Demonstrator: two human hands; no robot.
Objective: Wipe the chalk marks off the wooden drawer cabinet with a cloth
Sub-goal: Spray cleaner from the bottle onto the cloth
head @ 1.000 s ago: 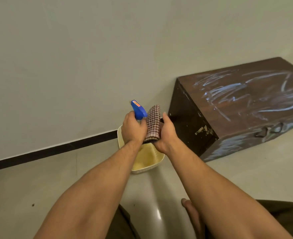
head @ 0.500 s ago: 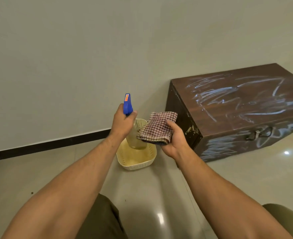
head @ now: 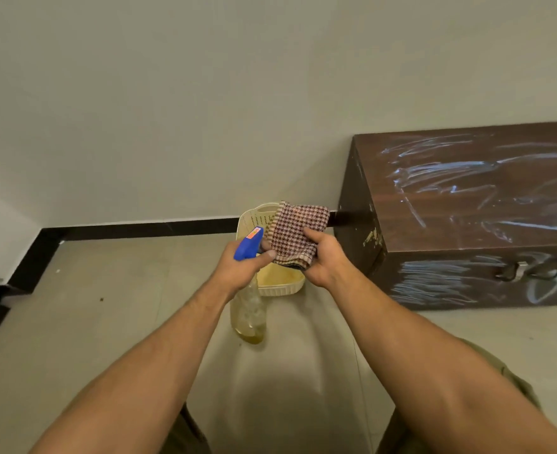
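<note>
A dark wooden drawer cabinet [head: 467, 224] stands on the floor at the right, against the wall. White chalk marks [head: 441, 172] streak its top and front. My right hand [head: 323, 260] grips a folded red-and-white checked cloth [head: 298, 234] just left of the cabinet. My left hand [head: 241, 268] holds a spray bottle [head: 249, 309] by its blue trigger head [head: 248, 244]. The nozzle points at the cloth from close by, and the clear body with a little yellowish liquid hangs below my fist.
A cream plastic basket [head: 264, 217] sits on the tiled floor behind my hands, near the black skirting [head: 133, 229]. A metal handle [head: 519, 270] hangs on the cabinet's front. My knees show at the bottom edge.
The view has swung so the cabinet lies further right. My left hand tipped the bottle over so the nozzle faces the cloth, which my right hand now holds spread rather than rolled.
</note>
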